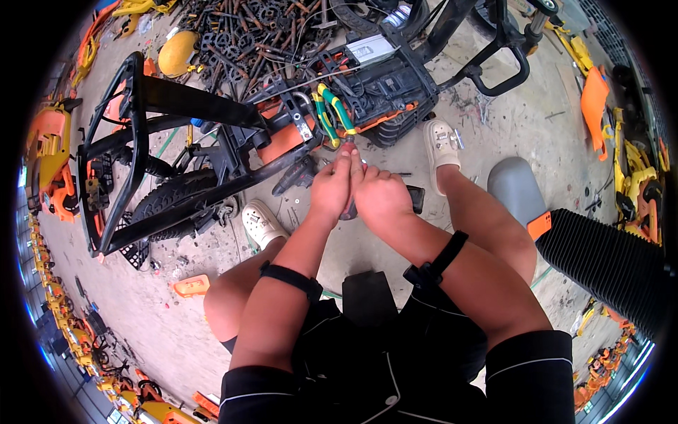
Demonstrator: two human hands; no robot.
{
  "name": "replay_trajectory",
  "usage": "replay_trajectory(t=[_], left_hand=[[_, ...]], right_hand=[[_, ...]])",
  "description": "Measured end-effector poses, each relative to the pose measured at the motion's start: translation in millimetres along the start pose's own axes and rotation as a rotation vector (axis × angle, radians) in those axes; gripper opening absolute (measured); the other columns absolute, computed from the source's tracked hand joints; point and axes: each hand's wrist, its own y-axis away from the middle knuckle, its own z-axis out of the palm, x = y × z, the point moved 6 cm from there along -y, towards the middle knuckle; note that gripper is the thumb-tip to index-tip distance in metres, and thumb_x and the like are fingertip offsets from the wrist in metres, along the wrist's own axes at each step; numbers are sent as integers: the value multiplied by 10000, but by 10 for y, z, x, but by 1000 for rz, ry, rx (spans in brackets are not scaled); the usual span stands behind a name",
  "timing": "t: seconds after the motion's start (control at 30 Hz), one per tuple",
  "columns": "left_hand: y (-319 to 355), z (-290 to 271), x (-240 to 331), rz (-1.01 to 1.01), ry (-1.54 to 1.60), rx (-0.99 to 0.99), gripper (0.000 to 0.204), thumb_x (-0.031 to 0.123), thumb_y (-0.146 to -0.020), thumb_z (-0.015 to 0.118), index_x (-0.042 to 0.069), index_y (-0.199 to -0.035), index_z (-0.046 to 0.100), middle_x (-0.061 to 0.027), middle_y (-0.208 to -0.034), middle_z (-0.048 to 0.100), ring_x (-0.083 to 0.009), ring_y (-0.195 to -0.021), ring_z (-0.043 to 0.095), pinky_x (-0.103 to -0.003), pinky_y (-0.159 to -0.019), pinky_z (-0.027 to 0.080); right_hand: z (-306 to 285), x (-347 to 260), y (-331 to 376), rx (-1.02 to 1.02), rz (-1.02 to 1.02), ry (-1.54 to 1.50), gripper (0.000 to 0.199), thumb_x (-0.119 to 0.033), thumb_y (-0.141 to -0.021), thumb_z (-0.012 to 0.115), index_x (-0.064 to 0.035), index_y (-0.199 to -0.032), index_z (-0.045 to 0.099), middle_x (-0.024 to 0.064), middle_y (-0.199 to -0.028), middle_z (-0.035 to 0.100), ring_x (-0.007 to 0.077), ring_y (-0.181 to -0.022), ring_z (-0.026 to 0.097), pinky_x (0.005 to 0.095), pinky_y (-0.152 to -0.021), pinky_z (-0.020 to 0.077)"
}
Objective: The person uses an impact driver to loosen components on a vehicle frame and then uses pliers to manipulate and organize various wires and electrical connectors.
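My left hand and my right hand meet in front of the black metal vehicle frame. My right hand is closed around a red and black power tool, apparently a cordless drill; its dark base shows beyond my knuckles. The fingers of my left hand are pressed together along the tool's front, hiding what they pinch. Just past my fingertips, green-and-yellow handled pliers rest on the frame beside an orange panel. A second dark power tool lies left of my left hand.
A heap of rusty metal parts lies behind the frame, near a yellow helmet-shaped piece. A grey seat-like shape and a ribbed black tube are at the right. An orange plastic piece lies at left.
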Motion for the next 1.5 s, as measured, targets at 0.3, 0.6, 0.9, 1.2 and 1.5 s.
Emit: replay_trajectory(t=[0.3, 0.6, 0.9, 1.2, 1.5], left_hand=[[-19, 41, -4, -44, -49, -4, 639, 568, -1003, 524, -27, -1133, 716, -97, -1010, 716, -147, -863, 647, -296, -784, 518], [-64, 29, -10, -3, 59, 19, 681, 604, -950, 586, -54, -1068, 720, -99, -828, 716, -153, -699, 647, -298, -666, 526], [-101, 31, -8, 32, 71, 32, 697, 603, -948, 590, -70, -1077, 720, -118, -888, 725, -149, -751, 654, -297, -707, 530], [4, 58, 95, 3, 147, -5, 709, 600, -951, 596, -80, -1122, 699, -118, -970, 721, -151, -850, 657, -282, -769, 523], [451, -246, 266, -145, 100, -127, 660, 570, -1014, 472, -27, -1245, 630, -102, -998, 696, -169, -857, 662, -297, -740, 524]], right_hand=[[45, 35, -22, 9, 19, -28, 549, -118, -883, 587, 1, -1416, 534, 61, -795, 650, 198, -662, 658, 324, -596, 530], [90, 17, -69, -8, 47, -27, 541, -120, -893, 583, -9, -1420, 534, 61, -798, 652, 203, -665, 656, 335, -595, 527], [126, 7, -90, -29, 37, -14, 549, -118, -909, 567, -4, -1443, 508, 67, -806, 652, 205, -668, 655, 334, -595, 523], [94, 12, -107, -49, 34, -32, 554, -120, -906, 564, 6, -1442, 503, 77, -827, 661, 213, -674, 662, 330, -600, 523], [-375, 85, -66, -223, -74, -377, 678, -129, -793, 683, 30, -1425, 494, 147, -942, 691, 265, -769, 713, 360, -667, 565]])
